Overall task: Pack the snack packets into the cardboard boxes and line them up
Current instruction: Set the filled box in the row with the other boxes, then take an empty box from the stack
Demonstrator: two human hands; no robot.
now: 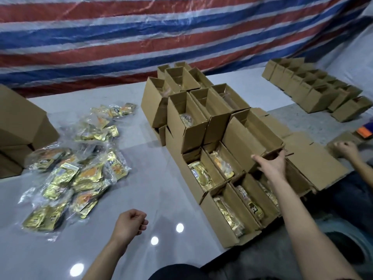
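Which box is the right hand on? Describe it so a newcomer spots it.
Start at the central cluster of open cardboard boxes on the grey floor. At its right side one box sits atop the packet-filled bottom row, the right hand gripping its near end. Unlike the boxes beneath, which hold gold packets, it shows none inside.

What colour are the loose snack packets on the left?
The snack packets are shiny gold with orange patches; the head view shows them best.

left grip [130, 223] fisted, right grip [272, 164] outstretched, clasping box [242, 142] edge
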